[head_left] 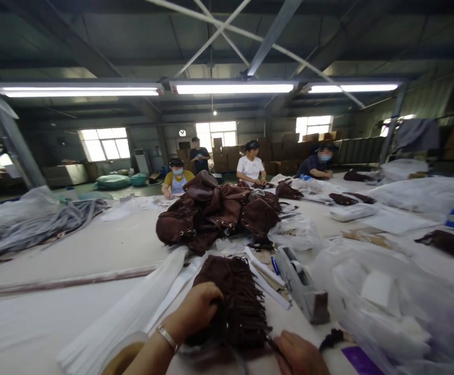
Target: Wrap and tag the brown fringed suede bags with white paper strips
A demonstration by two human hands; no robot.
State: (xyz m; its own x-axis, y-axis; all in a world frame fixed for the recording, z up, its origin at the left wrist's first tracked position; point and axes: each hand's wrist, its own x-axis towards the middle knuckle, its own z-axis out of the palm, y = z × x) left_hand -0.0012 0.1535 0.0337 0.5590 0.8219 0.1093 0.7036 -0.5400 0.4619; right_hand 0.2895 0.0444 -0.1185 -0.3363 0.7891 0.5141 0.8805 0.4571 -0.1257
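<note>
A dark brown fringed leather piece (238,297) lies on the pale table just before me. My left hand (203,304), with a silver bracelet at the wrist, rests on its left side; the fingers are curled in, and what they grip is too dark to make out. At the lower right of the piece is my right hand (299,354), its fingers closed round a thin dark item that I cannot identify. Beyond the fringe rises a heap of brown leather bags (227,208) with metal fittings.
A grey tape dispenser (303,286) and a blue pen (275,265) sit right of the fringed piece. Clear plastic bags (387,307) cover the right side; white sheets (133,307) lie left. Several people work across the table.
</note>
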